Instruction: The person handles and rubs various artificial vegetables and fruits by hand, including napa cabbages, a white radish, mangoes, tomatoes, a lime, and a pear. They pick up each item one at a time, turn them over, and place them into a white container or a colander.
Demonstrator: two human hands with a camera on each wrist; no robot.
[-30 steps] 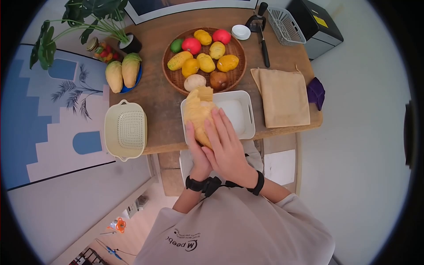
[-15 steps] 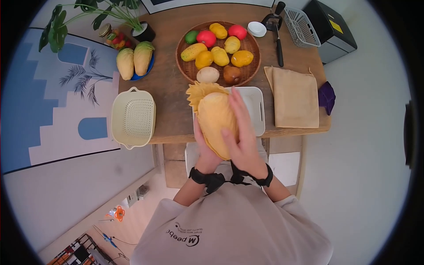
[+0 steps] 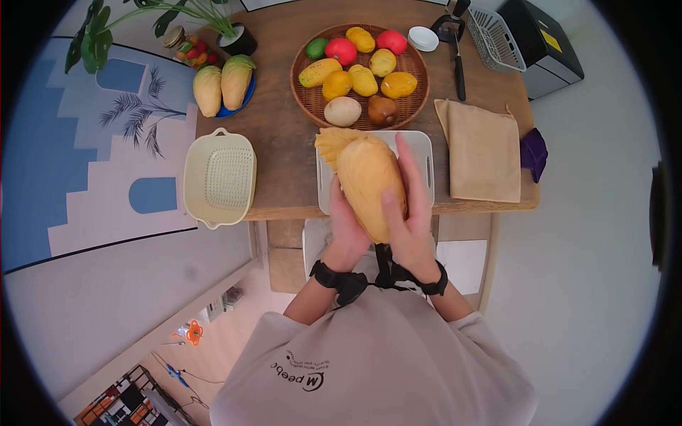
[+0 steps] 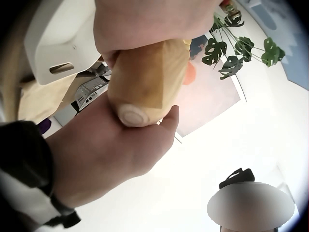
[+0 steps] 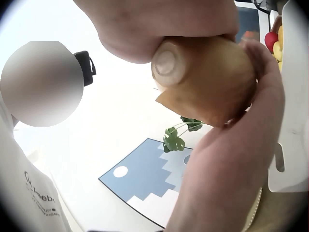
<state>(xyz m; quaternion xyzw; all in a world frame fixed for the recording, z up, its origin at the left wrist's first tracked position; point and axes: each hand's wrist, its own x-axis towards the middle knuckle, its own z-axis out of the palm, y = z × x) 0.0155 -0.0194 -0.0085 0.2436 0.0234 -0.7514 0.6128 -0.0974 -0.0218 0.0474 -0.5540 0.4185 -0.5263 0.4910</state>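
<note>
A yellow napa cabbage (image 3: 371, 181) is held up between both hands, over the near part of a white tray (image 3: 422, 153). Its frilly leaf edge fans out at the upper left, and the lower end points back at the body. My left hand (image 3: 348, 231) cups the cabbage from the left and beneath. On the right side my right hand (image 3: 412, 231) grips it, thumb across the top face and fingers along the flank. In the right wrist view, the round pale stem base of the cabbage (image 5: 212, 72) shows between the hands.
Beyond the tray sits a wicker basket (image 3: 310, 103) of fruit. To the left are a cream colander (image 3: 245, 177) and two green-tipped cabbages (image 3: 222, 89) on a blue plate. At right lie a folded beige cloth (image 3: 483, 153) and a knife (image 3: 459, 78).
The cabbage has turned, bringing its frilly edge to the upper left and a smooth face upward. My right hand has slid from lying across it to its right side. The head view has shifted.
</note>
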